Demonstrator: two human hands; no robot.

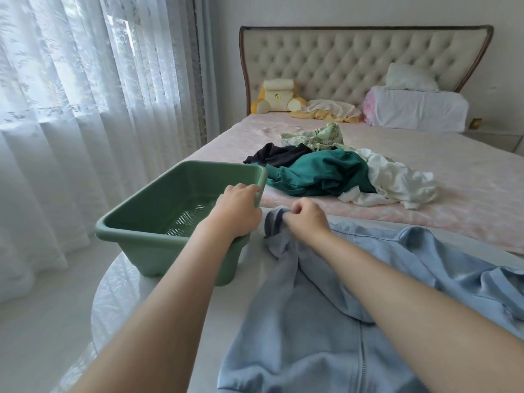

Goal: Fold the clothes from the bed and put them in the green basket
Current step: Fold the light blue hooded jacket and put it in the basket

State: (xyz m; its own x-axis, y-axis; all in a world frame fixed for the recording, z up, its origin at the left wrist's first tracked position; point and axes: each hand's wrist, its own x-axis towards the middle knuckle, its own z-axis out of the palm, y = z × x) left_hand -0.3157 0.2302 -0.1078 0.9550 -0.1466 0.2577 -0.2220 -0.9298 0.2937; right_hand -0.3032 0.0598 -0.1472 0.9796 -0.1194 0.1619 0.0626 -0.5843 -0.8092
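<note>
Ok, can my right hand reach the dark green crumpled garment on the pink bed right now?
Probably yes: nothing stands between the right hand and the dark green crumpled garment, but it pinches the light blue zip garment and must release it first.

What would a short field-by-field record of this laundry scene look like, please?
Left side: left hand grips the rim of the green plastic basket
Right side: right hand pinches an edge of the light blue zipped garment
Basket contents: no clothes visible inside
Basket place: on the glossy white table, beside that garment
Unfolded pile: black garment, dark green garment, white garment and leaf-patterned garment on the pink-sheeted bed
</note>
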